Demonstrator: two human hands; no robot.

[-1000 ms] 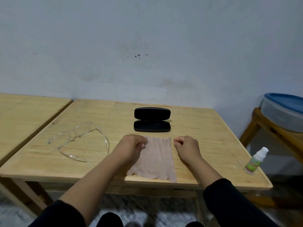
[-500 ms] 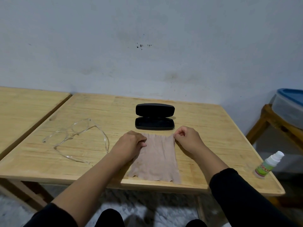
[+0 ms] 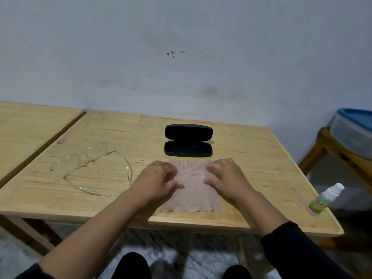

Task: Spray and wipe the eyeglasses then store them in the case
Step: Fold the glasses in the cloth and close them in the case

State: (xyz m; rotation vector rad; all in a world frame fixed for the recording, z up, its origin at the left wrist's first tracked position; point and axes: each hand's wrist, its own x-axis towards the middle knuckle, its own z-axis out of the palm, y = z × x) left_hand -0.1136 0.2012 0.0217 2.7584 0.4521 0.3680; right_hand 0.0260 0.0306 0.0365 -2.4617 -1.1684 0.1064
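Note:
Clear-framed eyeglasses lie unfolded on the left part of the wooden table. A black glasses case stands open at the table's middle back. Just in front of it a beige cleaning cloth lies flat. My left hand rests on the cloth's left edge and my right hand on its right edge, fingers spread and pressing down on the fabric. A small white spray bottle with a green label stands at the table's right front corner.
A second wooden table adjoins on the left. A wooden stand at the right carries a grey tub with a blue lid. The wall runs right behind the table. My knees show below the front edge.
Both hands let go of the cloth's far corners, slid toward me and now lie flat on its sides with fingers spread. The cloth lies smoother.

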